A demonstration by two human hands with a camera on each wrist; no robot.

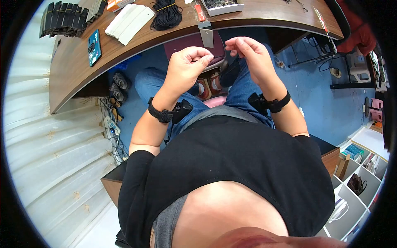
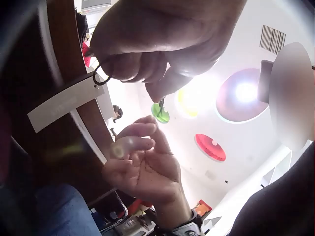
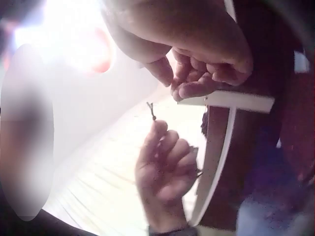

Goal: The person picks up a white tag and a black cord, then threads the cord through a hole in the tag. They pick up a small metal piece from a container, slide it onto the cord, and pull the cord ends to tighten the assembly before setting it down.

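Note:
My left hand [image 1: 188,68] pinches a thin black cord between thumb and forefinger; the cord's short knotted ends [image 3: 152,112] poke up past the fingertips in the right wrist view. A loop of that cord [image 2: 101,74] passes through the hole of a pale hang tag [image 2: 66,105], which dangles from the curled fingers. From the head view the tag [image 1: 206,38] shows beyond the left hand, over the stool. My right hand [image 1: 254,58] hovers to the right, fingers loosely bent, apart from the cord and with nothing visible in it.
On the wooden desk [image 1: 124,47] ahead lie a stack of white tags [image 1: 129,22], a bundle of black cords [image 1: 166,14], black tag stacks [image 1: 64,20], a blue phone box [image 1: 94,47] and a white box of small dark pieces [image 1: 221,6]. A maroon stool [image 1: 175,43] stands below.

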